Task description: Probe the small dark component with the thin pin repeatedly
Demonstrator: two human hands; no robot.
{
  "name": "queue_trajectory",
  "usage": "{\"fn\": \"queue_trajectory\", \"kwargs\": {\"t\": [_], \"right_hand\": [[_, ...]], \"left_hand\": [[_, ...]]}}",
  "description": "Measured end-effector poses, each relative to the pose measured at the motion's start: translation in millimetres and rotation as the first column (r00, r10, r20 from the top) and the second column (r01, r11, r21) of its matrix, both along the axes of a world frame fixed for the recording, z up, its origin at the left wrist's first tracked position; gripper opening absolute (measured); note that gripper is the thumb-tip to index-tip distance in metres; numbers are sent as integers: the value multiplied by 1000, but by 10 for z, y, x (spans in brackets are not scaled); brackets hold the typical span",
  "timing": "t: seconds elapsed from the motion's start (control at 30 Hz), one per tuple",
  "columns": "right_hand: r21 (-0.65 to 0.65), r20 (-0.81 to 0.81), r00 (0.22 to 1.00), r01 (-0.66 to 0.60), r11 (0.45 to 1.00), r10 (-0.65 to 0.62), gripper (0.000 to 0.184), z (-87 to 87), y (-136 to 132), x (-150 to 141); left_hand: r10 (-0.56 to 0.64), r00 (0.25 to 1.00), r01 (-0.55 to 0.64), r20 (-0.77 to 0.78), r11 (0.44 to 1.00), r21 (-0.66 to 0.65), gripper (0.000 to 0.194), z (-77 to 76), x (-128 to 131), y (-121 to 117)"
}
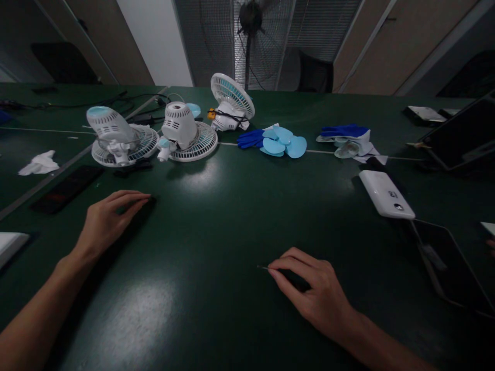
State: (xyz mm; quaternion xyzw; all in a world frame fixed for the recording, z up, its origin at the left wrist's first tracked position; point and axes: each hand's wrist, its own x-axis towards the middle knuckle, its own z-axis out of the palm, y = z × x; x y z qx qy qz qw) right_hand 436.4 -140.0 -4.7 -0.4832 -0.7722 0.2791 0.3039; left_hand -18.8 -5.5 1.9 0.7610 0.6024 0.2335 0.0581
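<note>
The right hand point(315, 288), lower right of centre, is pinching a thin rod point(262, 267) between thumb and fingertips. The rod is pointing left, its long axis running nearly level across the frame. The left hand point(105, 220), left of centre, is bringing thumb and fingertips together (contents, if any: cannot tell).

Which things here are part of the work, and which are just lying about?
Part of the work, it seems:
- thin piece in the right hand
- left hand, contents unclear

Apparently lying about:
- white fans
- blue fan blades
- white device
</note>
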Motion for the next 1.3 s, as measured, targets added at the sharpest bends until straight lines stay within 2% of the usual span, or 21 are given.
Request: {"fn": "queue_trajectory", "kwargs": {"t": [0.37,0.53,0.63,0.83,0.97,1.07,1.17,1.23,1.3], "right_hand": [[2,-12,1000,0,1000,0,15,-3,2,-4],[9,2,1000,0,1000,-1,15,6,2,-5],[16,-1,1000,3,1000,-3,16,16,3,-8],[12,-4,1000,7,1000,-7,15,9,3,-6],[-14,-7,1000,-2,1000,2,14,-11,-1,4],[-17,-4,1000,-5,1000,5,14,-16,1,5],[-4,-6,1000,6,1000,-6,15,-6,4,-2],[-5,-11,1000,9,1000,-9,15,5,5,-6],[-10,-20,1000,7,1000,-7,15,13,6,-9]], "left_hand": [[9,997,-4,-75,998,66,44,-35,-31,-24],[-31,991,36,-129,999,36,45,-48,-43,-37],[-15,991,17,-130,1000,20,47,-83,-74,-43],[-12,989,20,-147,999,51,47,-139,-63,-80],[19,987,-2,-158,994,108,45,-125,27,-86],[93,993,-81,-75,986,147,44,-101,82,-64],[139,990,-137,-9,984,113,46,-68,170,-61],[94,995,-96,30,994,45,44,-44,324,-111],[-34,995,38,92,998,-43,37,-29,594,-222]]}}
